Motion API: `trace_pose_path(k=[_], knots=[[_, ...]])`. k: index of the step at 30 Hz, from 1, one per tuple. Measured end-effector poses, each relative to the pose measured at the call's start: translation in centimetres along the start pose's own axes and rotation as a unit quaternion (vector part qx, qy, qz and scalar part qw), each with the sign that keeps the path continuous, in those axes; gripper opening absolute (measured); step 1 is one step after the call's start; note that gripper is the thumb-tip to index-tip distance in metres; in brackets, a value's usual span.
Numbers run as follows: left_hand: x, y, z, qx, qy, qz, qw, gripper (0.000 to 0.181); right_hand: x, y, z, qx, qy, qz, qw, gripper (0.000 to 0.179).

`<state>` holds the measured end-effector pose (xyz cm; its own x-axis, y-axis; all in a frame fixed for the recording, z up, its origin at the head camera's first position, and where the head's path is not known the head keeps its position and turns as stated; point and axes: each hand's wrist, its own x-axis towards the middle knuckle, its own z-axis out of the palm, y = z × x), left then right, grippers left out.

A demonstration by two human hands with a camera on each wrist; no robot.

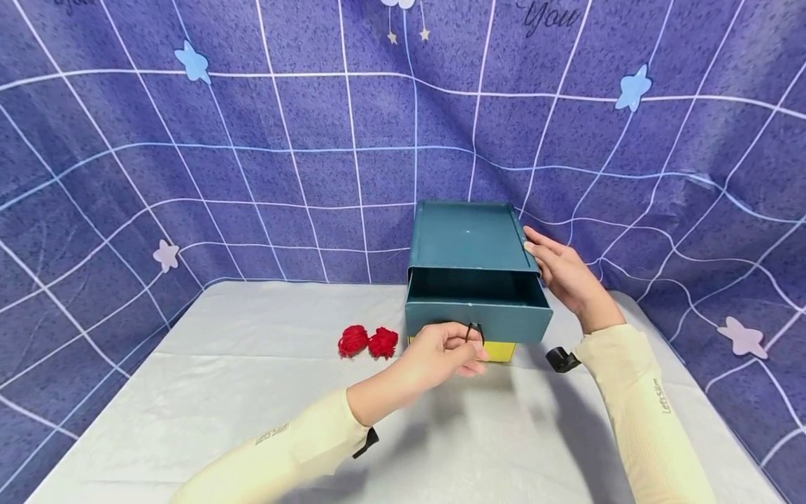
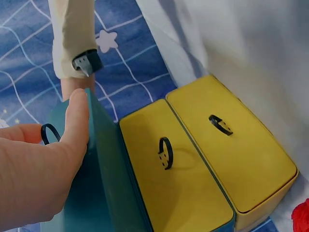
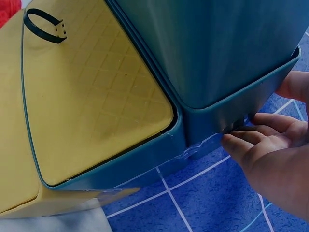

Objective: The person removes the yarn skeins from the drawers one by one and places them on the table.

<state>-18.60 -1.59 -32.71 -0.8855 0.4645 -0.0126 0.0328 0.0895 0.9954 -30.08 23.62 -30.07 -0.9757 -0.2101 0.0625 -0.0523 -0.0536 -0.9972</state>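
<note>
A small drawer cabinet with a teal top section [image 1: 469, 234] stands at the right of the table. Its top drawer [image 1: 513, 320] is pulled out, and no contents are visible in the part I see. My left hand [image 1: 431, 358] holds the black loop handle [image 1: 474, 330] at the drawer's front, its fingers curled at the loop. Against the cabinet's right side rests my right hand [image 1: 568, 278], fingers fairly straight; the right wrist view shows the fingertips touching the teal wall. Below, a middle yellow drawer [image 2: 178, 188] and a lower yellow drawer [image 2: 236, 154] are closed, each with a black loop.
Two red yarn bundles, one left [image 1: 353, 341] and one right [image 1: 383, 342], lie on the white-covered table [image 1: 252, 350] to the left of the cabinet. Behind rises a purple-blue curtain [image 1: 302, 175] with grid lines and stars.
</note>
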Motion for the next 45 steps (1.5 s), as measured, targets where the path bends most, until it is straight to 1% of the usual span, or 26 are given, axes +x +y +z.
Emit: trace_pose_path(k=[3, 6, 10, 19, 26, 30, 35, 41, 45], knots=[[0.9, 0.0, -0.3, 0.003, 0.006, 0.000, 1.0000, 0.019, 0.0, 0.0, 0.0, 0.010, -0.001, 0.000, 0.9999, 0.067], [1.6, 0.0, -0.4, -0.005, 0.013, -0.002, 0.9999, 0.018, -0.1, 0.0, 0.0, 0.020, -0.004, 0.001, 0.9998, 0.066], [2.3, 0.0, -0.3, -0.010, 0.024, -0.006, 0.9997, 0.015, -0.2, 0.1, 0.0, 0.016, -0.003, 0.002, 0.9999, 0.065], [3.9, 0.0, -0.5, -0.011, 0.044, -0.016, 0.9989, 0.014, -0.1, 0.2, 0.0, 0.022, -0.002, -0.001, 0.9998, 0.065], [5.1, -0.1, -0.7, -0.009, 0.060, -0.007, 0.9981, 0.012, -0.1, 0.2, 0.2, 0.016, -0.003, -0.015, 0.9998, 0.065], [5.9, 0.0, -0.9, -0.013, 0.056, -0.011, 0.9983, 0.013, -0.1, 0.2, 0.2, 0.013, -0.003, -0.017, 0.9998, 0.065], [6.2, 0.2, -1.0, -0.028, 0.042, -0.015, 0.9986, 0.017, -0.3, 0.1, 0.1, 0.013, -0.005, -0.015, 0.9998, 0.066], [6.2, 0.1, -1.5, -0.045, 0.020, -0.002, 0.9988, 0.020, -0.2, 0.0, 0.1, 0.018, -0.002, -0.016, 0.9997, 0.066], [5.9, -0.3, -1.9, -0.055, 0.019, 0.003, 0.9983, 0.025, -0.2, 0.2, 0.2, 0.014, -0.004, -0.014, 0.9998, 0.065]])
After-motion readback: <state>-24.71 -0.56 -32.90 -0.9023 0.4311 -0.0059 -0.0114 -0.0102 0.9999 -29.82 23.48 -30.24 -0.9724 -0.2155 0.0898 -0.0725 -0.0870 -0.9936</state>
